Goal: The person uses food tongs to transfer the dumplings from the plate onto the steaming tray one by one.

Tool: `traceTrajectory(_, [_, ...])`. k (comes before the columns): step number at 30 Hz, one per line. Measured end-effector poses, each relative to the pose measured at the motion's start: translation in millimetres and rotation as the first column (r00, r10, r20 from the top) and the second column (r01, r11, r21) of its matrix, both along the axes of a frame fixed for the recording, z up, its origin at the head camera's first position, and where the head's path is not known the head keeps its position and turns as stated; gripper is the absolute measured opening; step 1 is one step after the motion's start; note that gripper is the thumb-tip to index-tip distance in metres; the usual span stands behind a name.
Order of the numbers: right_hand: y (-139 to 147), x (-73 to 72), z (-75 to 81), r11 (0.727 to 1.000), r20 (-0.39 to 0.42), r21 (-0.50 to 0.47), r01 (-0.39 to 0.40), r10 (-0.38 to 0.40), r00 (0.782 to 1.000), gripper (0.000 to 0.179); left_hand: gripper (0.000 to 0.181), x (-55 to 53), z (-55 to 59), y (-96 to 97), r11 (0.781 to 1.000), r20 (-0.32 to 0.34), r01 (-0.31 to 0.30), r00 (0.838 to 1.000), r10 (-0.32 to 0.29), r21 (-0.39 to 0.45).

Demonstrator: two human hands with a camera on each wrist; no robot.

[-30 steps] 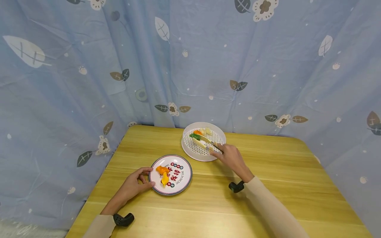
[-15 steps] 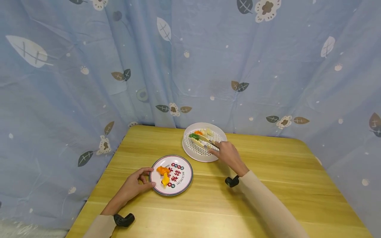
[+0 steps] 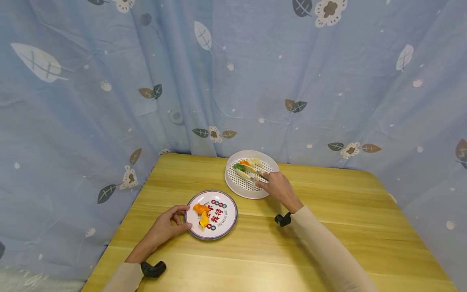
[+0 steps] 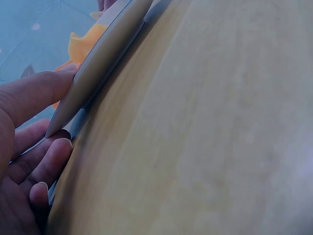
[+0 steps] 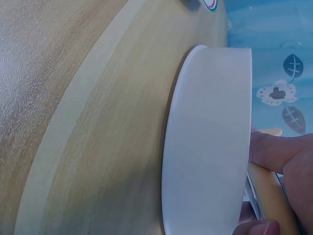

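My left hand (image 3: 163, 227) pinches the left rim of a white plate (image 3: 227, 219) printed with red characters. Its thumb lies over the rim and fingers curl beneath, as the left wrist view shows. An orange piece (image 3: 200, 208) and a yellow piece (image 3: 204, 220) lie on the plate. Beyond it, my right hand (image 3: 280, 190) holds tongs (image 3: 251, 169) with beige tips. Their spread arms reach into a round white perforated basket (image 3: 245, 194), tips at a green piece (image 3: 239, 167). In the right wrist view, the basket's wall (image 5: 210, 142) hides the tips; a tong handle (image 5: 269, 196) shows in the fingers.
Another orange piece (image 3: 244, 163) and some pale pieces (image 3: 257, 162) lie at the basket's back. The wooden table (image 3: 328, 202) ends at a blue patterned curtain (image 3: 255, 81) behind and at the sides.
The right hand has shifted slightly left and forward, with the tong tips staying around the green piece. The left hand and plate keep their places; the head view has turned a little.
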State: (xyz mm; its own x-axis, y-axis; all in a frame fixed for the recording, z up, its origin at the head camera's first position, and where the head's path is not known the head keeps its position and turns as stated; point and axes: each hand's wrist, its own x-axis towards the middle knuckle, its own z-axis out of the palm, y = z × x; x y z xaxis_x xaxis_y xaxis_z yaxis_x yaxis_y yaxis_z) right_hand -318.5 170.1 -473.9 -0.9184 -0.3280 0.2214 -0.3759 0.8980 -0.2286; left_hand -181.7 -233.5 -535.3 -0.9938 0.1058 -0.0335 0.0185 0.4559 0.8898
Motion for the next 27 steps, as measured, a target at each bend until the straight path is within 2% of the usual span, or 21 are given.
traceTrajectory(8, [-0.3, 1.1, -2.0, 1.000, 0.008, -0.007, 0.013, -0.013, 1.000, 0.047, 0.059, -0.9, -1.9, -0.1, 1.000, 0.009, -0.003, 1.000, 0.003, 0.008])
traceTrajectory(18, [3.4, 8.2, -3.3, 0.998, -0.054, -0.068, 0.019, -0.023, 0.998, 0.063, 0.059, -0.4, -1.1, -0.4, 1.000, 0.004, 0.001, 1.000, -0.001, 0.002])
traceTrajectory(27, [5.6, 27.8, 5.2, 0.991, -0.116, -0.126, -0.050, 0.035, 0.993, 0.067, 0.060, -1.1, -0.1, -1.0, 1.000, 0.000, 0.004, 1.000, -0.004, 0.013])
